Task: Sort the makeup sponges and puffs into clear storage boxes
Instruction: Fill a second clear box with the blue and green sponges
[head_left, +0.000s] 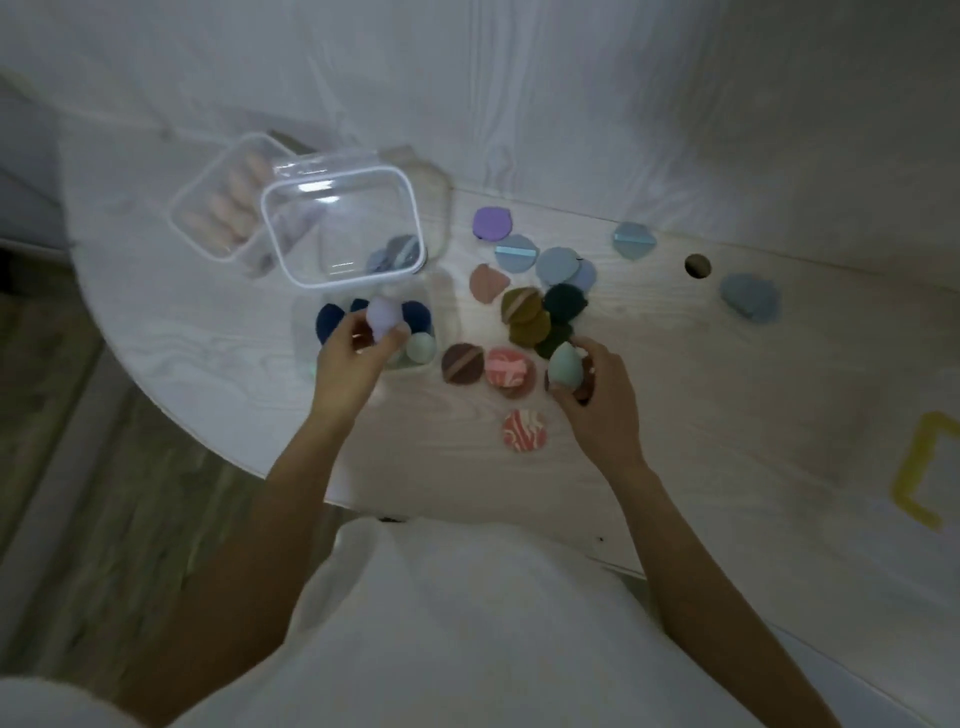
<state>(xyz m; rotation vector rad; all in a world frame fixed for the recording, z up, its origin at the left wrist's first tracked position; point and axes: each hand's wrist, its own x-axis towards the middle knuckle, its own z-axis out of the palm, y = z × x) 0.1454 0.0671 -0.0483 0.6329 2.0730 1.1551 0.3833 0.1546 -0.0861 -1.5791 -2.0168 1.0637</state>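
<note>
Lilac sponge (383, 316) pinched in the left hand (353, 364) above the near clear box (311, 332); the right hand (597, 395) grips a mint sponge (565, 364). Best dropped upright beside the navy sponges (329, 321).

Three boxes (343, 228) stand at the left of the surface (675, 415), one near the person and two behind it. The flat puffs (524, 317) lie scattered to the right of the boxes. Some sponges (421, 347) lie in the near box (441, 332).
</note>
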